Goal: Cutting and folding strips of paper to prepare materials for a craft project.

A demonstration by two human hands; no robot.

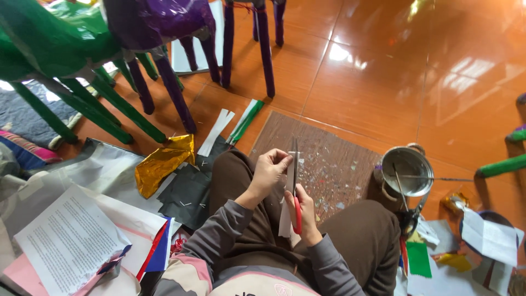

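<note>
Sleeves, grey with pink trim, enter at the bottom centre of the frame; person is seated on the floor, legs in brown trousers. Right hand (303, 211), lower centre, is clenched around the red handles of a pair of scissors (296, 189). Blades run near vertical up the frame, tips toward the top. Left hand (268, 171) sits just above and left of the right one, fingers pinched on the upper end of a white paper strip (285, 216). Strip's long axis lies almost parallel to the blades, touching them on their left side; its lower end hangs down past the right wrist. Strip looks narrow, plain white, thin, slightly curved. Whether the blades are parted around the paper cannot be told. Left hand is the one nearer the strip's top; right hand is nearer its bottom.

Lower left: printed white sheets (68, 241), pink paper, a red and blue strip. Lower right: green paper square (419, 259), more white sheets.

Middle: brown board (329, 159) beyond the hands, speckled with small scraps. Black sheet (186, 189) and crumpled gold foil (161, 161) to its left. Metal pot (406, 171) to the right, a thin stick across its rim.

Far: white and green strips (233, 125) on the orange tiled floor (383, 77). Upper left: green-wrapped frame figure (49, 49) and purple-wrapped frame figure (170, 33), standing on thin legs.
</note>
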